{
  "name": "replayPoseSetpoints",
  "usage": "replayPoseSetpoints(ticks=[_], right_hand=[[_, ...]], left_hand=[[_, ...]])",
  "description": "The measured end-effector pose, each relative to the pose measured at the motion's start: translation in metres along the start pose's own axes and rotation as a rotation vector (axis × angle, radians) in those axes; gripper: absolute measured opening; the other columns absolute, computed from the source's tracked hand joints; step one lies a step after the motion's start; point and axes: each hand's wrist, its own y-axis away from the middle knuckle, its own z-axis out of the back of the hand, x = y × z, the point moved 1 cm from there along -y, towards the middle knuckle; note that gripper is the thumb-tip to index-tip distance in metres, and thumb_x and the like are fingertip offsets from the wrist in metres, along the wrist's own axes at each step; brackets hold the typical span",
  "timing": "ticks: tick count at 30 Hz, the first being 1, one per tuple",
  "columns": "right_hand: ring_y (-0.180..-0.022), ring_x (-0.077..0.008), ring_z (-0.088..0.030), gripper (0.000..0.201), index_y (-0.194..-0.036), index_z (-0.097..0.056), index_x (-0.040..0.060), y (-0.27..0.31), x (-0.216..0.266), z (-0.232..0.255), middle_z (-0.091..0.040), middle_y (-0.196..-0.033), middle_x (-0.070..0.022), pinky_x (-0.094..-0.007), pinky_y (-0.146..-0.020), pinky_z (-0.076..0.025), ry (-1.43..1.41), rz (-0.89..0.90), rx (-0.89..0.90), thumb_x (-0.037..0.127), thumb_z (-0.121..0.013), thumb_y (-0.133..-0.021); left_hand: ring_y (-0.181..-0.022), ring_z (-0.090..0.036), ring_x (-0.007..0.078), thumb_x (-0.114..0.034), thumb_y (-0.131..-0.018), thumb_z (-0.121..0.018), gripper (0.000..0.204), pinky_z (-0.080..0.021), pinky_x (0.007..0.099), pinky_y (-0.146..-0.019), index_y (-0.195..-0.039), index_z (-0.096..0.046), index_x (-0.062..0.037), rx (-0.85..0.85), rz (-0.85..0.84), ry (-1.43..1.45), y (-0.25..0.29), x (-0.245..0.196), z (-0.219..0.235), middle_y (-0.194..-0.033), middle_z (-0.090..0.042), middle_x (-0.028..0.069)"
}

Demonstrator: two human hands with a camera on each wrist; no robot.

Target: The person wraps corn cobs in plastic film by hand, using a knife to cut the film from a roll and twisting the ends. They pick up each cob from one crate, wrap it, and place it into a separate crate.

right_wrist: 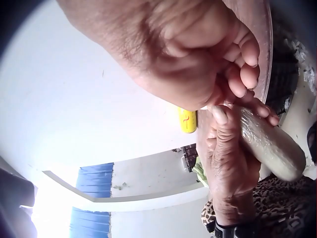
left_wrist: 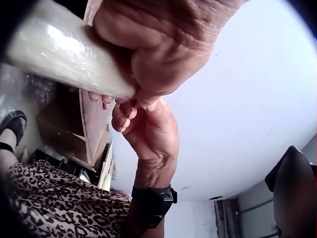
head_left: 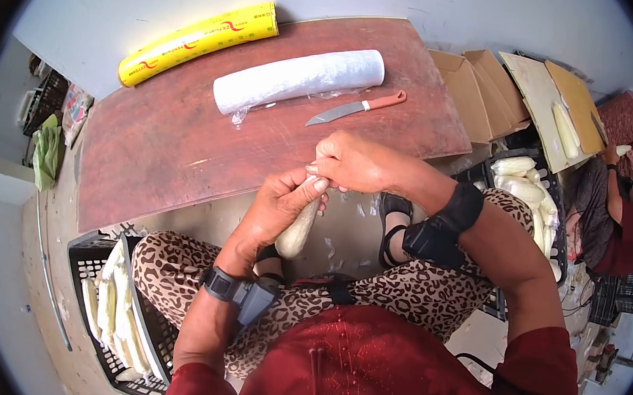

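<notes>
Corn cob (head_left: 296, 232), pale and wrapped in clear film, sits in the left hand (head_left: 279, 208), whose fingers curl round its upper half while the lower end hangs free over the lap. At its top, toward one o'clock, the right hand (head_left: 354, 161) pinches the film's end with curled fingers. It looks firm and light, though slick under the wrap (best held round the middle). Farther out at twelve o'clock lie a knife (head_left: 355, 108) and a cling-film roll (head_left: 299, 80) on the board (head_left: 183, 154).
</notes>
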Motion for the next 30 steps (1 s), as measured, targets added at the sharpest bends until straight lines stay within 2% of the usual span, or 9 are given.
replayPoseSetpoints(ticks=[9,12,15,16,20,23,26,29,30], right_hand=[[-0.067,-0.0204,-0.061,0.016,-0.078,-0.055,-0.0015,-0.006,0.006,-0.001,-0.062,-0.07,-0.0114,-0.0348,-0.058,-0.045,0.011,0.15,-0.06,0.009,-0.053,-0.09],[-0.071,-0.0266,-0.062,0.009,-0.078,-0.053,-0.0008,-0.008,0.015,-0.004,-0.06,-0.074,-0.0124,-0.0378,-0.061,-0.046,-0.219,0.168,-0.025,0.003,-0.054,-0.087],[-0.07,-0.0306,-0.06,0.006,-0.078,-0.052,-0.0007,-0.014,0.013,-0.02,-0.056,-0.075,-0.0129,-0.0403,-0.062,-0.047,0.178,0.537,-0.404,-0.001,-0.056,-0.083],[-0.07,-0.0337,-0.057,0.004,-0.081,-0.055,-0.0005,-0.014,0.013,-0.026,-0.052,-0.076,-0.0136,-0.0417,-0.063,-0.047,0.068,0.455,-0.361,-0.002,-0.058,-0.08],[-0.074,-0.0329,-0.057,0.014,-0.092,-0.06,-0.001,-0.015,0.018,-0.045,-0.054,-0.084,-0.0147,-0.0412,-0.065,-0.047,0.153,0.536,-0.506,-0.003,-0.059,-0.078],[-0.081,-0.0321,-0.058,0.016,-0.097,-0.06,-0.0016,-0.022,0.017,-0.054,-0.054,-0.089,-0.0164,-0.0398,-0.07,-0.048,0.064,0.62,-0.52,-0.001,-0.06,-0.081],[-0.087,-0.0321,-0.059,0.02,-0.105,-0.059,-0.0019,-0.027,0.023,-0.062,-0.054,-0.093,-0.0175,-0.0386,-0.077,-0.048,0.047,0.639,-0.517,0.002,-0.06,-0.085],[-0.095,-0.0312,-0.06,0.027,-0.11,-0.056,-0.0038,-0.025,0.036,-0.055,-0.056,-0.098,-0.0177,-0.0385,-0.084,-0.048,-0.063,0.564,-0.508,0.013,-0.061,-0.09],[-0.099,-0.0316,-0.059,0.035,-0.113,-0.054,-0.0044,-0.026,0.036,-0.053,-0.057,-0.102,-0.0186,-0.0389,-0.086,-0.048,-0.067,0.488,-0.452,0.019,-0.063,-0.089]], left_hand=[[-0.079,-0.061,0.0152,-0.03,-0.093,-0.062,0.032,-0.053,0.03,-0.075,-0.112,-0.056,-0.0044,0.001,-0.08,0.268,-0.002,-0.001,0.003,-0.087,-0.062,0.0052],[-0.077,-0.061,0.0162,-0.036,-0.095,-0.058,0.035,-0.053,0.0309,-0.072,-0.11,-0.056,-0.0044,-0.017,-0.094,0.346,-0.001,-0.007,0.006,-0.087,-0.062,0.0065],[-0.073,-0.06,0.015,-0.036,-0.098,-0.053,0.032,-0.052,0.0297,-0.07,-0.102,-0.056,-0.0045,-0.06,-0.142,0.387,0.004,-0.011,0.012,-0.084,-0.062,0.0066],[-0.071,-0.059,0.0146,-0.037,-0.099,-0.05,0.033,-0.051,0.0293,-0.068,-0.1,-0.056,-0.0046,-0.127,-0.143,0.348,0.005,-0.014,0.011,-0.081,-0.061,0.0059],[-0.072,-0.058,0.0128,-0.031,-0.099,-0.051,0.028,-0.05,0.029,-0.068,-0.099,-0.056,-0.0044,-0.328,-0.155,0.483,0.006,-0.019,0.012,-0.082,-0.06,0.0047],[-0.094,-0.062,0.0195,-0.028,-0.097,-0.052,0.028,-0.05,0.0342,-0.086,-0.108,-0.059,-0.0036,-0.285,-0.185,0.518,0.006,-0.003,0.039,-0.1,-0.065,0.008],[-0.086,-0.061,0.0184,-0.024,-0.095,-0.051,0.021,-0.05,0.0335,-0.08,-0.099,-0.058,-0.0045,-0.533,-0.182,0.5,0.008,-0.013,0.041,-0.089,-0.063,0.0063],[-0.076,-0.056,0.0182,-0.022,-0.094,-0.052,0.017,-0.049,0.0328,-0.074,-0.09,-0.055,-0.0049,-0.448,-0.277,0.556,0.017,-0.029,0.052,-0.08,-0.058,0.005],[-0.072,-0.053,0.0203,-0.022,-0.094,-0.049,0.019,-0.047,0.033,-0.07,-0.088,-0.052,-0.0038,-0.502,-0.28,0.608,0.017,-0.035,0.054,-0.078,-0.054,0.007]])
